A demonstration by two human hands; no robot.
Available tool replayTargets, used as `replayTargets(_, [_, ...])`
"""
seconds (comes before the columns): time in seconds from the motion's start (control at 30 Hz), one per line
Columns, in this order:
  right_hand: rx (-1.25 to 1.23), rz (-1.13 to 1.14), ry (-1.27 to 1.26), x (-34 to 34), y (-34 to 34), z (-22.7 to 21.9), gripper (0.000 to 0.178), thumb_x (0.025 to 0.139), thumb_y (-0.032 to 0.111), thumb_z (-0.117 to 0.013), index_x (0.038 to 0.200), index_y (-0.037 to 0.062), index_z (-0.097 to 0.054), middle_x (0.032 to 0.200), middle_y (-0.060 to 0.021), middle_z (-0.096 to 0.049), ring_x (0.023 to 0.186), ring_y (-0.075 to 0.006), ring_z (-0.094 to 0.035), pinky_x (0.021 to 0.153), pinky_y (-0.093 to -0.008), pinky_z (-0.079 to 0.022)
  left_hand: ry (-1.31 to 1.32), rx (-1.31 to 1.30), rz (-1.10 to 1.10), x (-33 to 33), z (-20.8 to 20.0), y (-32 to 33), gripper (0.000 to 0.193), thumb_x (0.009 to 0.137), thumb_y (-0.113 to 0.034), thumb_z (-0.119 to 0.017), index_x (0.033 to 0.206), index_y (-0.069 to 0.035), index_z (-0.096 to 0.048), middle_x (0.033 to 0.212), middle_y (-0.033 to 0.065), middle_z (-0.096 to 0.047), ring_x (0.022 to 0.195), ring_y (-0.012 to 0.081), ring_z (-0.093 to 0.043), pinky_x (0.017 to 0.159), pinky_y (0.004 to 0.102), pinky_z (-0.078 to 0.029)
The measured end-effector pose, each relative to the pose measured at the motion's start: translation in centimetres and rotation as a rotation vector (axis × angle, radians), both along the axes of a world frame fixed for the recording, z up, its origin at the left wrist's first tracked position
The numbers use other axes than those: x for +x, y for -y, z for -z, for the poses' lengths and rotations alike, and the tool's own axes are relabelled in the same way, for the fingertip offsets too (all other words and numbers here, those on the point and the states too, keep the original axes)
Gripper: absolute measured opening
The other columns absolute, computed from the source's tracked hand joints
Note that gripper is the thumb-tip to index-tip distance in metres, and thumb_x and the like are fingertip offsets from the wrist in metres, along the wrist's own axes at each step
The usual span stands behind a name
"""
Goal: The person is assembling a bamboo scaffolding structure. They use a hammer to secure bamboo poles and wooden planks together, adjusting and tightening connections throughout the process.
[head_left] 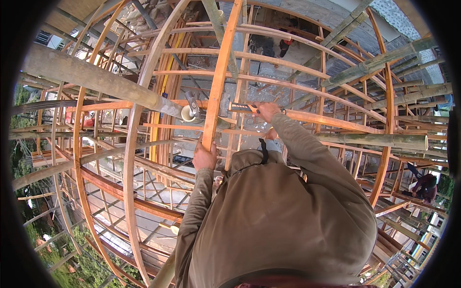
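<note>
The strips [129,168] form a broad lattice above a grey floor [307,55]. A thick bamboo pole [96,77] slants in from the left, ending near the plank [222,72]. Narrow, straight and orange-brown, the plank stretches ahead of the person, the left hand [205,156] gripping its near end. The right hand [266,111] is curled around a black-and-orange tool [244,108] just right of the plank.

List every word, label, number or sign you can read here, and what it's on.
No text can be read in this view.
Handle in the right hand: any marking is too small to read.
Beam held by the left hand: no lettering visible.
Pole: no lettering visible.
</note>
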State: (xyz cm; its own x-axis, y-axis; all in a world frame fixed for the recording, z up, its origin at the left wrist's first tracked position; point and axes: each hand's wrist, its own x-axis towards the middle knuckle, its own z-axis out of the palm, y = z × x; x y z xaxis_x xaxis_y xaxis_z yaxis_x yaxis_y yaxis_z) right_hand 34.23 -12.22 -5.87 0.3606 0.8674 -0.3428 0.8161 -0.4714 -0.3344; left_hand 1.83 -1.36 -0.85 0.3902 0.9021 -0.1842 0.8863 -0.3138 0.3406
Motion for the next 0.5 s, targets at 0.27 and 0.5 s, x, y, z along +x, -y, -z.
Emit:
replayTargets(0.27, [-0.033, -0.005, -0.014, 0.5, -0.1, -0.1, 0.055, 0.089, 0.050, -0.073, 0.123, 0.0095, -0.059, 0.104, -0.0191, -0.073, 0.103, -0.0401, -0.069, 0.087, -0.0518, -0.053, -0.073, -0.105, -0.008, 0.2, -1.0, 0.0, 0.064, 0.094, -0.056, -0.061, 0.119, 0.002, -0.056, 0.096, 0.0298, -0.071, 0.093, 0.0482, -0.069, 0.082, 0.0559, -0.053])
replayTargets(0.5, [-0.010, -0.011, -0.072, 0.5, -0.1, -0.3, 0.070, 0.085, 0.055, -0.075, 0.136, 0.0110, -0.055, 0.115, -0.0174, -0.070, 0.110, -0.0382, -0.066, 0.093, -0.0562, -0.048, -0.029, -0.038, -0.014, -0.1, -0.6, 0.2, 0.063, 0.092, -0.059, -0.061, 0.112, 0.001, -0.059, 0.092, 0.0292, -0.071, 0.089, 0.0488, -0.069, 0.078, 0.0576, -0.053])
